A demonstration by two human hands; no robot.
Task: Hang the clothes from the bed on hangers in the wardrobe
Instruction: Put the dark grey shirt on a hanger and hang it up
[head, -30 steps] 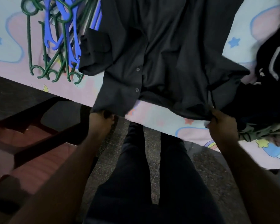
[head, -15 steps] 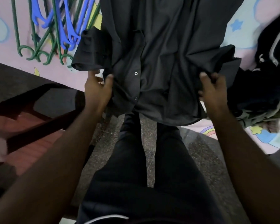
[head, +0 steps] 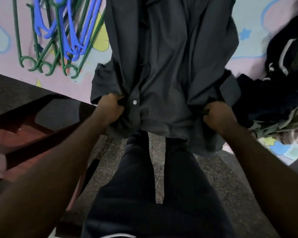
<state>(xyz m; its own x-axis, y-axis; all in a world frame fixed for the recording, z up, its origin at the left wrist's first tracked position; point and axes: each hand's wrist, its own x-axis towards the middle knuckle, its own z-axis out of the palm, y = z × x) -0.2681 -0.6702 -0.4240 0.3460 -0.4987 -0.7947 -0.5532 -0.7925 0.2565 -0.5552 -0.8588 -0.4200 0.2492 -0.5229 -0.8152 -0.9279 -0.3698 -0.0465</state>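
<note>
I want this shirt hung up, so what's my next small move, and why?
Probably let go with the left hand and reach for the hangers: it and the right hand both grip the dark shirt, and they lie on the bed nearby.

A black button-up shirt (head: 170, 66) runs from the centre up to 12 o'clock on the bed's pink and blue cartoon sheet (head: 3, 66), its hem hanging off the edge. The left hand (head: 110, 107) and right hand (head: 217, 115) grip bunched cloth on either side; one white button (head: 134, 102) shows. Green hangers (head: 17, 31) and blue hangers (head: 64, 38) lie heaped at 11 o'clock. A pile of dark clothes (head: 273, 93) sits at 3 o'clock.
</note>
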